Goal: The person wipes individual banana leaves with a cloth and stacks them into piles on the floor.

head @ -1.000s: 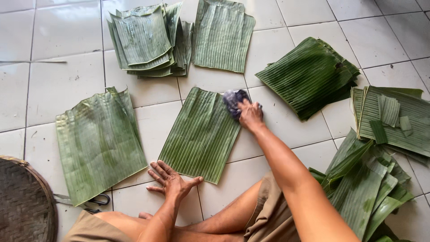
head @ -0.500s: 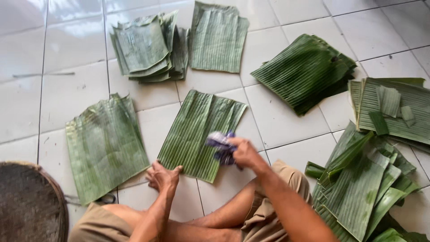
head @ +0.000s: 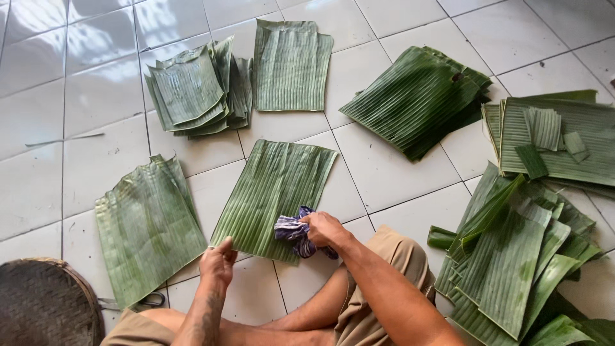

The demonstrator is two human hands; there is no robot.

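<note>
now right hand [head: 325, 229] presses cloth [head: 293, 229] on leaf [head: 272, 192], left hand [head: 218, 261] pinning edge.

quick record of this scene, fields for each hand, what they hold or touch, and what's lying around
left hand: pinning the near corner of the banana leaf
right hand: gripping a blue-and-white cloth on that leaf's near edge
surface: white tile floor
left of leaf: single leaf piece, woven tray
far side: leaf stack, flat leaf
right: dark leaf stack, loose leaf heap

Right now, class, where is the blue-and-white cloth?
In the head view, the cloth is bunched in the right hand, at the near right corner of the middle banana leaf.
</note>
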